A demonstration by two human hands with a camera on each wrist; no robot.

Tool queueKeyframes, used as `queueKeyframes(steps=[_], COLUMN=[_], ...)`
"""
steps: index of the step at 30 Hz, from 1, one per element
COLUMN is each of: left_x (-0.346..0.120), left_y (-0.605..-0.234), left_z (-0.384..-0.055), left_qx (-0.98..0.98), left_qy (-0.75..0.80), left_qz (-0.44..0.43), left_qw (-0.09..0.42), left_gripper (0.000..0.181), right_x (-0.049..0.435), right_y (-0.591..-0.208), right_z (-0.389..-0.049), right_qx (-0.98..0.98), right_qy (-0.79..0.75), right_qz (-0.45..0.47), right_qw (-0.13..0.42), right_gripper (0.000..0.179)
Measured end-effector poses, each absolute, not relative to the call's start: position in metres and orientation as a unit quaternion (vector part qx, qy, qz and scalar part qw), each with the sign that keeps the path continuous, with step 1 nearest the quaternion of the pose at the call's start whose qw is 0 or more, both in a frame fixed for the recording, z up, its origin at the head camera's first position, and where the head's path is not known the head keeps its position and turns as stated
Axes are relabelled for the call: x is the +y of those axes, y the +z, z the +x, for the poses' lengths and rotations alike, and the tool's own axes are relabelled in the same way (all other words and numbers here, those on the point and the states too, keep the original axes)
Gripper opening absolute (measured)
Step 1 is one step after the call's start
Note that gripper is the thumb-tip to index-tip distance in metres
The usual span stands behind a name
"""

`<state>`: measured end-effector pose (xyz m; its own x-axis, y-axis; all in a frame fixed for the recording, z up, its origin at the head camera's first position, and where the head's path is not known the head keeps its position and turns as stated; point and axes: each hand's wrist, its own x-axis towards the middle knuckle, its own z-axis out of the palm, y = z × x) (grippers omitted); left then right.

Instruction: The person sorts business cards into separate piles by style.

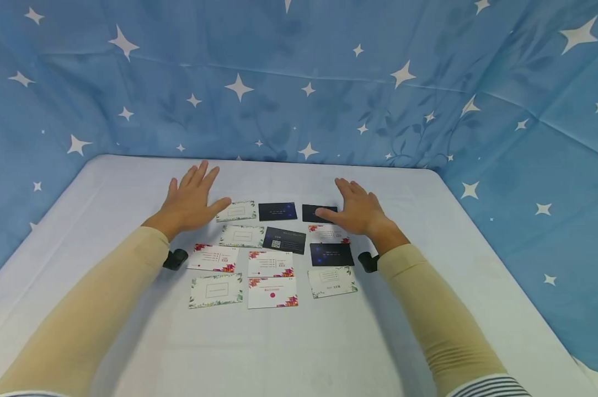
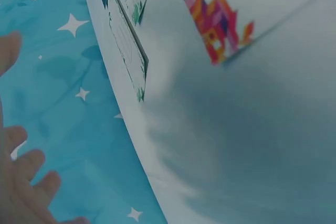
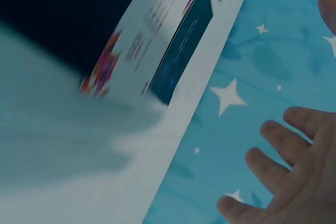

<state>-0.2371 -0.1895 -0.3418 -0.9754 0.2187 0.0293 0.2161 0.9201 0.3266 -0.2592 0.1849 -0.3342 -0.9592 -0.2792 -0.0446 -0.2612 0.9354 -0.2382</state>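
Note:
Several business cards lie spread in loose rows on a white-covered table (image 1: 279, 353). My left hand (image 1: 190, 204) hovers at their far left with its fingers spread, the thumb beside a card with green leaf edging (image 1: 236, 211). Over the far right my right hand (image 1: 361, 214) holds nothing, its fingers extended. In the head view its thumb overlaps a black card (image 1: 311, 213), and the hand partly covers a white card with red floral corners (image 1: 324, 234). Both wrist views show the hands, left (image 2: 29, 182) and right (image 3: 294, 166), raised above the tabletop with gaps between the fingers.
A black card with a square code (image 1: 284, 241) lies tilted mid-group. Nearest the body are a leaf-edged card (image 1: 216, 290), a floral card with a red dot (image 1: 272, 292) and another leaf-edged card (image 1: 332, 282). A blue curtain with white stars (image 1: 279, 110) hangs behind the table.

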Motion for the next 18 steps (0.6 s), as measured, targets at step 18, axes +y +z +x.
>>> queueKeyframes(steps=[18], left_x=[-0.203], left_y=[-0.362], left_z=[-0.255], left_qx=[0.948], left_qy=[0.283], left_qz=[0.101], left_qw=[0.105], left_gripper=[0.076], right_x=[0.074], right_y=[-0.34], right_z=[-0.278], right_qx=[0.939], right_qy=[-0.207], right_qz=[-0.25], right_qw=[0.115], right_gripper=[0.072])
